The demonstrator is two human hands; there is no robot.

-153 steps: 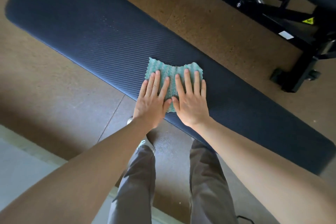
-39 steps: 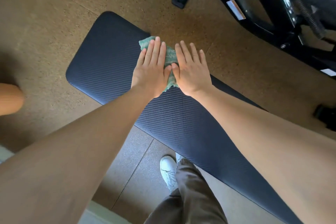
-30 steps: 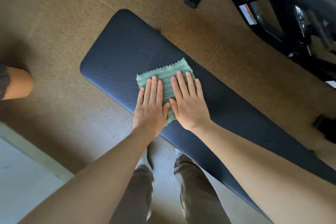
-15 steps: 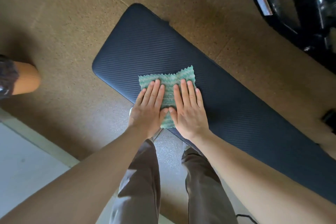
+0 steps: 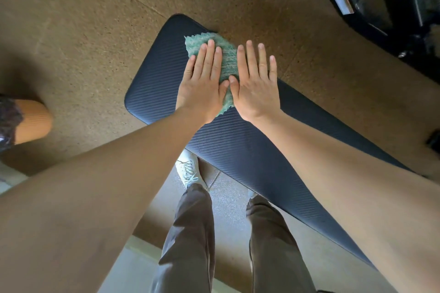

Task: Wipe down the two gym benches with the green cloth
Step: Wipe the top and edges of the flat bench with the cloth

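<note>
Brown speckled floor (image 5: 100, 21), dark ribbed bench (image 5: 250, 162) across it. Left hand (image 5: 202, 81), right hand (image 5: 254, 85) flat, fingers (image 5: 210, 54) spread, pressing cloth (image 5: 228, 59) at far edge near bench end. Wiping underway; dirt not discernible. Second bench not identifiable, presumably left.

green cloth (image 5: 228, 59) flat nr far edge, dark ribbed bench (image 5: 238, 150)
</note>
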